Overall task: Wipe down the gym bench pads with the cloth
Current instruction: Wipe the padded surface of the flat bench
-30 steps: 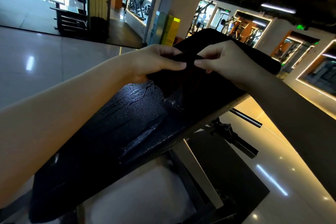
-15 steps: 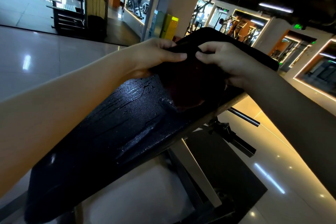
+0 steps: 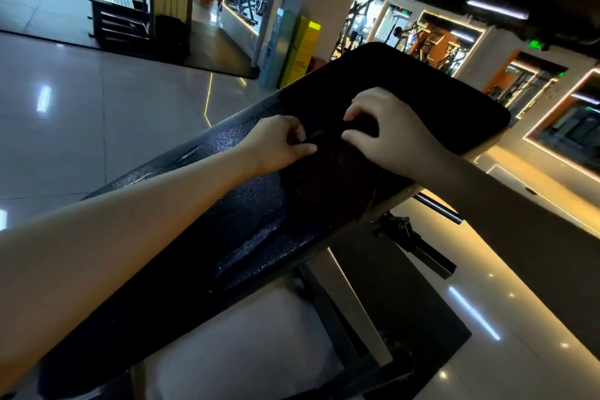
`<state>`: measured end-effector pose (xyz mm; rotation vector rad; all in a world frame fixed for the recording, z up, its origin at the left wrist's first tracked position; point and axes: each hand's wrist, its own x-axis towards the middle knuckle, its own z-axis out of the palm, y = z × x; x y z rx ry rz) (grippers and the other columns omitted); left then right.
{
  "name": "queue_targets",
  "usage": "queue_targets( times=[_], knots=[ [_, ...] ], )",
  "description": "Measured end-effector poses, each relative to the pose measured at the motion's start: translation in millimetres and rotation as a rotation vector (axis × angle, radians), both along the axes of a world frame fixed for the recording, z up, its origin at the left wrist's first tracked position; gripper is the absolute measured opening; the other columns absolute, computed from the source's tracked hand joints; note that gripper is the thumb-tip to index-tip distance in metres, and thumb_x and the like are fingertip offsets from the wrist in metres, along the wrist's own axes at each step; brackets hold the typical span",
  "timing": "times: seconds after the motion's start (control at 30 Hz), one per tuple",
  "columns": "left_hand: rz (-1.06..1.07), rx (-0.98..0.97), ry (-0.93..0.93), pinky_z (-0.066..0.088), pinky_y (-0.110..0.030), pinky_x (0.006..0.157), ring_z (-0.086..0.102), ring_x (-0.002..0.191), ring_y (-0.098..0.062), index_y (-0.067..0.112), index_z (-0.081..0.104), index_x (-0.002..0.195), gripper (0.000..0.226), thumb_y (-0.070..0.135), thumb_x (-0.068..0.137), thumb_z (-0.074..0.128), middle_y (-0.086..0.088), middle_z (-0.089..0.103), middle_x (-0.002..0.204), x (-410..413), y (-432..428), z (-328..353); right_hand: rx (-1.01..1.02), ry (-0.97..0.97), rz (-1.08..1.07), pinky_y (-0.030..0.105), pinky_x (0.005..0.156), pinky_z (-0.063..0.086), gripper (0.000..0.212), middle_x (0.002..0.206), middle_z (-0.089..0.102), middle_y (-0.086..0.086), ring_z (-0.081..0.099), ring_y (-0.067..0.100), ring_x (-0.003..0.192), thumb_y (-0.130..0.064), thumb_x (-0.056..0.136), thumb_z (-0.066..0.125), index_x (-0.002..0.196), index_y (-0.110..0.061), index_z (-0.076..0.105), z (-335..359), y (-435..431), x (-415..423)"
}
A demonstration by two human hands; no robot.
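We pinch the cloth [image 3: 337, 172] in both grips, left hand [image 3: 279, 143] and right hand [image 3: 389, 133], to spread it flat on the wet pad [image 3: 246, 224] before wiping.

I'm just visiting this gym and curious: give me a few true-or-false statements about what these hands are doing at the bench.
1. Both the left hand and the right hand pinch the cloth. True.
2. The cloth is white. False: it is dark, reddish.
3. The cloth hangs in mid-air, clear of everything. False: it lies on the bench pad.
4. The pad's near part glistens as if wet. True.
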<state>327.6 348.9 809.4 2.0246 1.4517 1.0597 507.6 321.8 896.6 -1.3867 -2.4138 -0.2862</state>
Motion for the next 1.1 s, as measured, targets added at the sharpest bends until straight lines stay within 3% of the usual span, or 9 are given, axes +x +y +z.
queue_targets(
  times=[0.1, 0.17, 0.23, 0.47, 0.63, 0.73, 0.9, 1.0, 1.1],
  knots=[
    [0.040, 0.015, 0.018, 0.040, -0.026, 0.075, 0.060, 0.095, -0.026, 0.010, 0.063, 0.100, 0.015, 0.023, 0.093, 0.063, -0.011, 0.066, 0.104, -7, 6, -8, -0.124, -0.326, 0.080, 0.029, 0.116, 0.009, 0.067, 0.158, 0.017, 0.003, 0.013, 0.017, 0.146, -0.047, 0.090, 0.057, 0.145, -0.017, 0.036, -24, -17, -18],
    [0.080, 0.010, 0.079, 0.044, -0.032, 0.089, 0.056, 0.110, -0.032, 0.006, 0.060, 0.115, 0.024, 0.016, 0.092, 0.059, -0.015, 0.059, 0.119, -13, 7, -15, -0.132, -0.585, 0.044, 0.040, 0.120, -0.002, 0.083, 0.161, -0.004, 0.002, -0.006, 0.016, 0.147, -0.062, 0.090, 0.043, 0.153, -0.018, 0.011, -46, -14, -30],
    [0.120, -0.014, 0.150, 0.042, -0.044, 0.100, 0.050, 0.121, -0.034, 0.006, 0.053, 0.128, 0.038, 0.014, 0.091, 0.058, -0.017, 0.051, 0.130, -19, 5, -23, -0.134, -0.725, -0.062, 0.050, 0.118, -0.005, 0.085, 0.160, -0.012, 0.001, -0.014, 0.017, 0.146, -0.070, 0.090, 0.026, 0.153, -0.020, 0.001, -62, -2, -39],
    [0.186, -0.137, 0.325, 0.031, -0.047, 0.109, 0.037, 0.136, -0.035, 0.006, 0.038, 0.140, 0.050, 0.031, 0.098, 0.049, -0.015, 0.032, 0.152, -31, -2, -47, -0.182, -0.702, -0.098, 0.049, 0.118, -0.003, 0.057, 0.161, -0.006, -0.004, -0.008, 0.015, 0.147, -0.044, 0.103, 0.022, 0.153, -0.022, 0.010, -67, 55, -69],
    [0.106, -0.256, 0.349, 0.006, -0.050, 0.120, 0.006, 0.151, -0.027, 0.008, 0.010, 0.155, 0.066, 0.041, 0.103, 0.035, -0.011, -0.001, 0.164, -38, -9, -64, -0.242, -0.620, 0.016, 0.041, 0.119, -0.003, 0.065, 0.161, -0.004, -0.006, -0.005, 0.009, 0.147, -0.050, 0.100, 0.031, 0.153, -0.024, 0.006, -51, 54, -56],
    [0.055, -0.289, 0.347, 0.000, -0.049, 0.120, -0.009, 0.150, -0.024, 0.009, -0.005, 0.155, 0.073, 0.046, 0.103, 0.030, -0.010, -0.014, 0.163, -36, -11, -67, -0.245, -0.594, 0.039, 0.033, 0.118, -0.004, 0.068, 0.161, -0.005, -0.004, -0.007, 0.009, 0.147, -0.050, 0.099, 0.034, 0.154, -0.022, 0.005, -41, 42, -37],
    [0.010, -0.292, 0.410, -0.006, -0.047, 0.120, -0.015, 0.149, -0.021, 0.017, -0.010, 0.156, 0.083, 0.059, 0.098, 0.032, -0.009, -0.018, 0.162, -43, -16, -65, -0.259, -0.668, 0.146, 0.030, 0.117, -0.005, 0.052, 0.160, -0.001, -0.008, -0.010, 0.006, 0.144, -0.036, 0.103, 0.027, 0.152, -0.027, 0.013, -40, 22, -17],
    [-0.025, -0.330, 0.420, -0.006, -0.047, 0.121, -0.017, 0.149, -0.019, 0.024, -0.013, 0.155, 0.091, 0.067, 0.092, 0.035, -0.007, -0.021, 0.161, -50, -18, -65, -0.291, -0.697, 0.211, 0.029, 0.115, -0.006, 0.056, 0.159, 0.002, -0.011, -0.012, 0.001, 0.140, -0.043, 0.096, 0.022, 0.150, -0.032, 0.012, -36, 16, -9],
    [-0.059, -0.335, 0.405, -0.004, -0.045, 0.121, -0.019, 0.148, -0.021, 0.024, -0.018, 0.153, 0.096, 0.068, 0.090, 0.038, -0.008, -0.026, 0.159, -49, -15, -68, -0.266, -0.820, 0.129, 0.035, 0.116, -0.007, 0.059, 0.159, -0.008, -0.012, -0.015, 0.003, 0.142, -0.051, 0.098, 0.026, 0.150, -0.036, 0.003, -38, 24, -19]
  ],
)
